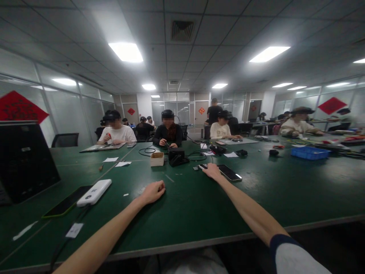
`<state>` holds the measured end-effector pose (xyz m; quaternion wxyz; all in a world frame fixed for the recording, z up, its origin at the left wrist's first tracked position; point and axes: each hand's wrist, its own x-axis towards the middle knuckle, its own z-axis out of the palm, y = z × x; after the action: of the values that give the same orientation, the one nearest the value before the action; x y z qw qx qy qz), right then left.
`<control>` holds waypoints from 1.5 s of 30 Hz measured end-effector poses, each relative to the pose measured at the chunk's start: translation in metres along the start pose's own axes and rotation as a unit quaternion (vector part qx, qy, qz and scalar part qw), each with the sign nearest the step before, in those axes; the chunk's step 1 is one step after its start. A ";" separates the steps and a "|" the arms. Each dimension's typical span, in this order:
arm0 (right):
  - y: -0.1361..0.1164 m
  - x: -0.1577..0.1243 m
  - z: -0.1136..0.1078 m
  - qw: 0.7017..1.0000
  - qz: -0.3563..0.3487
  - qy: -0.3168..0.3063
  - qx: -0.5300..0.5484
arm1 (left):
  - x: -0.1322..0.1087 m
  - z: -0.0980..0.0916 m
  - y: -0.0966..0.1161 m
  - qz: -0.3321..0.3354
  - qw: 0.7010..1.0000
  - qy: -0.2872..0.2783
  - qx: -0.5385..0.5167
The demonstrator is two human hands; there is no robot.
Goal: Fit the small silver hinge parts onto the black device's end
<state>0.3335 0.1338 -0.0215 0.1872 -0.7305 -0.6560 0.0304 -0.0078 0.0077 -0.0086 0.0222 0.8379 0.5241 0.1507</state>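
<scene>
My left hand (154, 191) rests on the green table with its fingers curled in, and nothing shows in it. Further forward and to the right, my right hand (211, 171) reaches over a small pale-edged object (202, 166), mostly hidden under the fingers, so its kind cannot be made out. A dark-screened phone (229, 172) lies just right of that hand. By its fingertips is a small greyish piece (195, 168). Left of my left hand, a white power bank (94, 193) with a cable lies partly over a green-edged phone (67, 201).
A small open box (157, 159) and a black device (177, 156) with cables stand ahead. A blue tray (310, 152) is at the right, a black computer case (27, 161) at the left. Several people sit across the green table (182, 220); paper slips (123, 164) lie about.
</scene>
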 end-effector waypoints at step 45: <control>0.028 0.000 -0.009 0.973 0.098 -0.019 0.208 | 0.004 0.012 -0.009 0.010 1.000 0.003 -0.001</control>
<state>0.3624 0.1300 -0.0214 0.3185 -0.7355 -0.5644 0.1978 -0.0111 0.0166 -0.0208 0.0196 0.8428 0.5153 0.1540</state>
